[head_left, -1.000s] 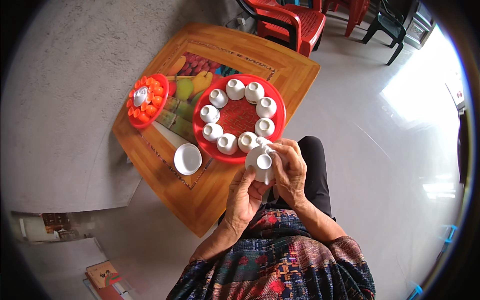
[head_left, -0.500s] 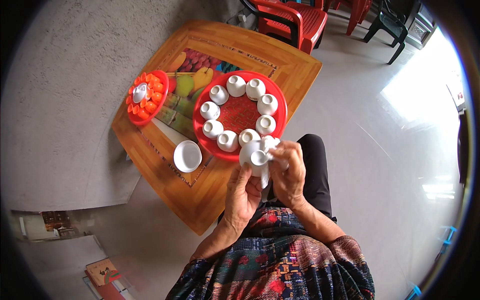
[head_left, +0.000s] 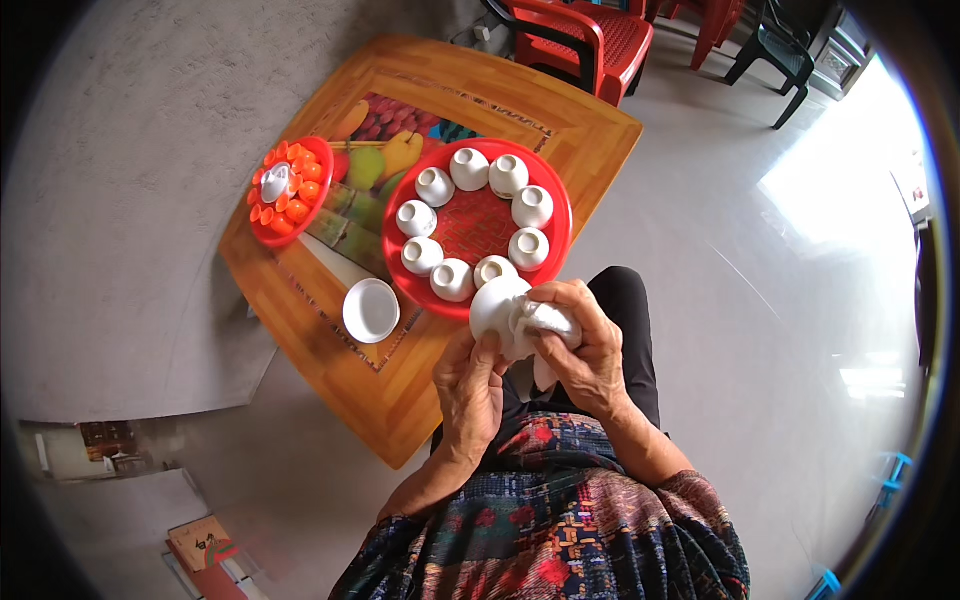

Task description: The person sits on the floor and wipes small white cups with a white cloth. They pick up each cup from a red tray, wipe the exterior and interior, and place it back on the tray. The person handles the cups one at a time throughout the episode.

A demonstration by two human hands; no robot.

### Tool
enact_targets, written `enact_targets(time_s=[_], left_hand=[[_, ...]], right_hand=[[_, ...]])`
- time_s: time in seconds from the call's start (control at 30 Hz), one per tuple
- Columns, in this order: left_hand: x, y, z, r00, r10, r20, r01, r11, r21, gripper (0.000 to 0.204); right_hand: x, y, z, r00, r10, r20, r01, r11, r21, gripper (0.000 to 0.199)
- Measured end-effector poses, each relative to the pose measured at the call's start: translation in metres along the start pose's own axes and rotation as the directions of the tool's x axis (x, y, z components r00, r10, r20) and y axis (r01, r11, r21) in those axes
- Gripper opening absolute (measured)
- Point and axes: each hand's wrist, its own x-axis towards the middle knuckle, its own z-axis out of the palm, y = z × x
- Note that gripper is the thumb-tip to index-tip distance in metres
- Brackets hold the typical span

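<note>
My left hand grips a white teapot from below, holding it just off the near edge of the round red tray. My right hand presses a white cloth against the teapot's side. The tray carries several small white cups set in a ring. A white bowl sits on the wooden table left of the tray.
A smaller red plate with orange pieces and a white lid stands at the table's far left. Red plastic chairs and a dark chair stand beyond the table. Cardboard and papers lie on the floor at lower left.
The teapot has been turned in my hands, its opening no longer facing up, and the cloth now covers more of its side. Both hands stayed in front of the tray.
</note>
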Motion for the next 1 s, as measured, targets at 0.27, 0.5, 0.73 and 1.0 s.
enact_targets(time_s=[0.27,0.5,0.73,1.0], left_hand=[[-0.006,0.004,-0.002,1.0,-0.012,0.022,0.01,0.994,0.108,0.015],[-0.009,0.009,-0.001,0.963,0.257,0.075,-0.251,0.771,0.586,0.01],[-0.013,0.014,0.007,0.843,0.435,0.317,-0.498,0.408,0.765,0.01],[-0.01,0.01,0.005,0.728,0.416,0.545,-0.674,0.29,0.679,0.023]], right_hand=[[-0.004,0.003,0.004,0.958,0.276,-0.082,-0.262,0.953,0.15,0.017],[-0.01,0.011,0.008,0.97,0.242,0.02,-0.214,0.814,0.54,0.017],[-0.009,-0.004,0.018,0.986,0.155,-0.063,-0.148,0.983,0.108,0.017],[0.0,-0.003,0.006,0.881,0.472,-0.042,-0.439,0.846,0.302,0.02]])
